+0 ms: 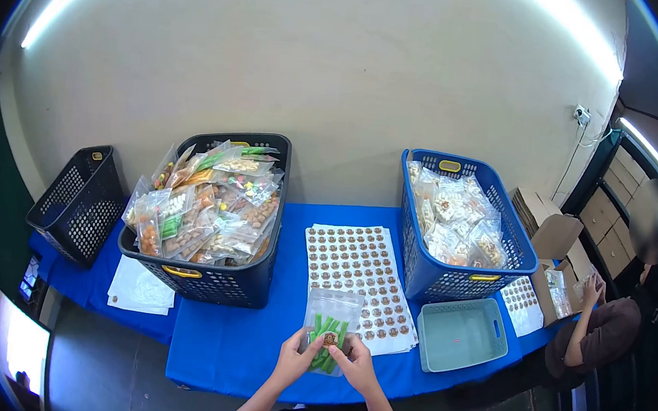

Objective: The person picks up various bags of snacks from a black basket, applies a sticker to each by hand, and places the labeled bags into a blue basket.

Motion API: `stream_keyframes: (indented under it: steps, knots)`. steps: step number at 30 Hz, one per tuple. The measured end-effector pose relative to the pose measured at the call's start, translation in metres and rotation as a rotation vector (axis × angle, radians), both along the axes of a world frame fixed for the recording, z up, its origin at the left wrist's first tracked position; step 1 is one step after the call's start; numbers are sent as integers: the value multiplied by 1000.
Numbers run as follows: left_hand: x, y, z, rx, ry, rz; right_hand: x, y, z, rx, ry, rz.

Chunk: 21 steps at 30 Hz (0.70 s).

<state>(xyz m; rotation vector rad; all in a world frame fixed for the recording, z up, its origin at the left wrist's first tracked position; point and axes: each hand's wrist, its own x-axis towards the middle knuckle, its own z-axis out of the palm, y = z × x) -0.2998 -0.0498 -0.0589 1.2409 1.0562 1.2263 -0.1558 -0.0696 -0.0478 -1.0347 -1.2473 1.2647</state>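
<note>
Between my two hands is a clear plastic pouch [345,304] with green stick-shaped pieces inside, held near the table's front edge. A round brown sticker sits on the pouch's front. My left hand [298,357] grips its left side, the thumb pressed beside the sticker. On the other side, my right hand [356,364] grips the pouch with its thumb also against the sticker. Just beyond the pouch lies a stack of sticker sheets [347,266] printed with rows of round brown labels.
A dark basket [216,286] heaped with filled pouches stands left; a blue basket [456,278] with more pouches stands right. A green tray [462,362] lies before it. Another dark basket [79,203] is far left. At right, a person [603,331] works beside a cardboard box [548,295].
</note>
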Motion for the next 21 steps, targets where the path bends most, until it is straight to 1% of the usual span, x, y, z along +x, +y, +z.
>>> stream_keyframes:
  steps: [3, 6, 9, 12, 13, 16, 18, 19, 21]
  knots:
    - [-1, 3, 1, 25, 15, -34, 0, 3, -14, 1, 140, -23]
    - [3, 2, 7, 90, 61, -79, 3, 1, -3, -101, 281, -74]
    - [10, -1, 9, 271, 314, -115, 7, 2, -7, -34, 298, -209]
    - [18, -1, 11, 9, 153, -250, 17, 2, 1, -7, 261, -251]
    - [21, -1, 6, -11, 120, -271, 21, 4, 1, -37, 323, -228]
    - [34, 6, 6, -122, -189, -410, 39, 9, -3, -143, 506, -159]
    - [36, 14, 4, -187, -169, -480, 51, 15, -6, -226, 645, -118]
    - [40, 18, 4, -219, -155, -516, 56, 18, -7, -261, 663, -137]
    - [56, 24, 5, -213, -85, -520, 70, 21, -6, -231, 591, -172]
